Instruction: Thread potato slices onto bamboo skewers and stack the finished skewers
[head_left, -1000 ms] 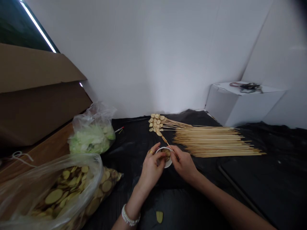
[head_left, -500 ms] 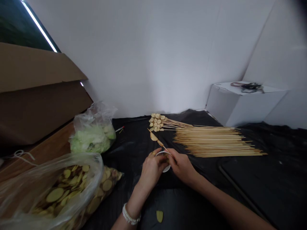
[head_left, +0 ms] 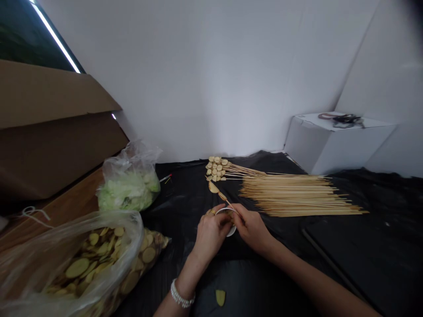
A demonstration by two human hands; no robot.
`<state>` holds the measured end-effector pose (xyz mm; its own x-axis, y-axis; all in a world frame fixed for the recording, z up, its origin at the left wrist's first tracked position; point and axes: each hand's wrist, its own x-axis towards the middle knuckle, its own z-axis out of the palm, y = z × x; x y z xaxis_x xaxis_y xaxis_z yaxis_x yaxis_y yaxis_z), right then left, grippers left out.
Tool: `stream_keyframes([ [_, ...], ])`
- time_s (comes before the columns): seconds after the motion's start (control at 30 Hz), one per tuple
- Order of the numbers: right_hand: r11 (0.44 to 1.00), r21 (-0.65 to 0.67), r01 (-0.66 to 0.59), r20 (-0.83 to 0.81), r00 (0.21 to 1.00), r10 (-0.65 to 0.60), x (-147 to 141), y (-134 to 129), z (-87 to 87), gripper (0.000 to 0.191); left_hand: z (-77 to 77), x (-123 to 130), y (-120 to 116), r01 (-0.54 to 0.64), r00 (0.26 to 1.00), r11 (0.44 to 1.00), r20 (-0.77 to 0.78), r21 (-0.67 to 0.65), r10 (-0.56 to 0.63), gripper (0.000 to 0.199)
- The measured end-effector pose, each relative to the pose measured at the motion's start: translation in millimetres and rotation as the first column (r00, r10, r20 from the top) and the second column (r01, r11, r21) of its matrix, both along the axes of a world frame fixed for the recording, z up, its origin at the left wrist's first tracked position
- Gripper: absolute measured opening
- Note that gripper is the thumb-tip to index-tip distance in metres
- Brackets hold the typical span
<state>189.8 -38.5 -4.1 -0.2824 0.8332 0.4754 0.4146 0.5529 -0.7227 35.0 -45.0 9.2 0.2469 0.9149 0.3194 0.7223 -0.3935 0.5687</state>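
A bamboo skewer (head_left: 224, 198) slants up and left out of my right hand (head_left: 252, 229), whose fingers are closed on it. Pale potato slices (head_left: 213, 188) are threaded near its tip. My left hand (head_left: 211, 233) grips the rim of a small white cup (head_left: 230, 232), fingers bent over and into it. What lies inside is mostly hidden by the fingers. Beyond the hands rests a group of skewered potato slices (head_left: 216, 167), beside a wide row of bare skewers (head_left: 297, 196). One loose slice (head_left: 220, 297) lies close to me.
An open plastic bag of potato slices (head_left: 76, 267) stands at the left front. Behind it sits a bag of pale green vegetable (head_left: 128, 189). A cardboard box (head_left: 59, 149) is at far left. At back right, a white box (head_left: 330, 141) carries a dark strap-like item.
The skewer's tip has shifted slightly right and down, with the slices on it. Both hands keep nearly the same place at the cup.
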Motion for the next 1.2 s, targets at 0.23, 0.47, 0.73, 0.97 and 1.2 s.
stream_keyframes([
  [0.23, 0.986, -0.152, 0.070, -0.089, 0.992, -0.084, 4, 3, 6.5, 0.023, 6.3, 3, 3, 0.024, 0.915, 0.997, 0.402, -0.072, 0.007, 0.003],
  [0.47, 0.962, -0.258, 0.090, -0.105, 0.987, -0.121, 7, 6, 9.3, 0.023, 13.7, -3, 5, 0.019, 0.629, 0.989, 0.771, -0.146, 0.102, 0.014],
  [0.73, 0.944, -0.312, 0.105, -0.147, 0.977, -0.157, 10, 8, 10.8, 0.026, 13.3, -8, 10, 0.137, 0.310, 0.954, 0.927, -0.265, 0.213, 0.021],
  [0.97, 0.957, -0.260, 0.127, -0.113, 0.980, -0.161, 12, 7, 13.8, 0.030, 12.7, -12, 13, 0.211, 0.182, 0.916, 0.935, -0.340, 0.305, 0.037],
  [1.2, 0.963, -0.250, 0.098, -0.077, 0.990, -0.121, 12, 9, 8.5, 0.023, 10.4, -11, 14, 0.085, 0.400, 0.951, 0.884, -0.298, 0.242, 0.036],
])
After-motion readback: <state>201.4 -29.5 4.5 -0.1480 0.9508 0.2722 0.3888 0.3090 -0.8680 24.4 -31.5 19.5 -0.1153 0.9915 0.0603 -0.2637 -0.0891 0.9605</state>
